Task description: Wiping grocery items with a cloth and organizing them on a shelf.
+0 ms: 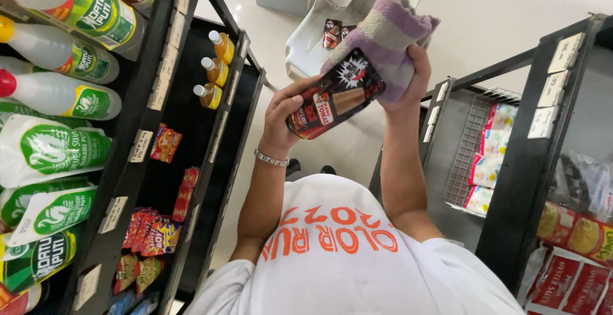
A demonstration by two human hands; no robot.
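Head view: dark snack pouch (335, 95) between left hand (284, 117) and towel-wrapped right hand (412, 75).

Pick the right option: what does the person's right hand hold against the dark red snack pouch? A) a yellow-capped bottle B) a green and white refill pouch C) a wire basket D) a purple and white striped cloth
D: the right hand grips a purple and white striped cloth pressed to the top of the dark red snack pouch, which the left hand holds from below.
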